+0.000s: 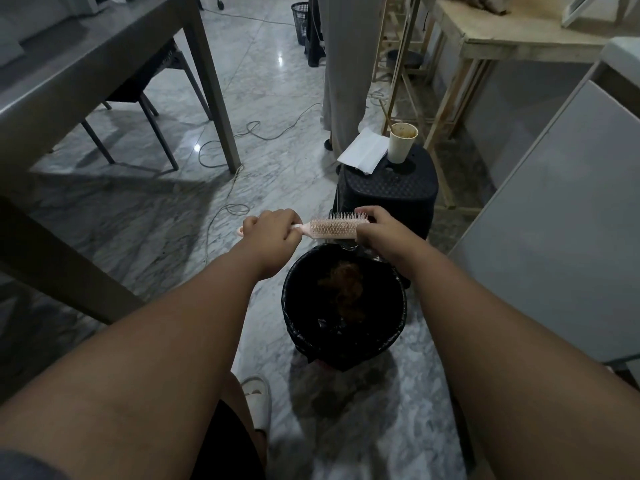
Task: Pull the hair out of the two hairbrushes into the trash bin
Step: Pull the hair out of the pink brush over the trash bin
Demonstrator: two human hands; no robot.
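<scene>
A pink hairbrush (pixel 333 227) lies level in the air just beyond the far rim of the trash bin (pixel 294 306). My left hand (pixel 272 233) is closed around its handle. My right hand (pixel 379 230) grips the tip of the bristled head, fingers curled over the end. The bristles face up and toward me and look free of hair. The round bin is lined with a black bag and holds a brownish clump of hair (pixel 343 289). Only one hairbrush is in view.
A black plastic stool (pixel 391 192) behind the bin carries a paper cup (pixel 401 142) and a white paper (pixel 363 150). A grey table (pixel 86 64) stands left, a white cabinet (pixel 561 220) right. Cables (pixel 225 154) trail on the marble floor. Another person's legs (pixel 346 71) stand beyond.
</scene>
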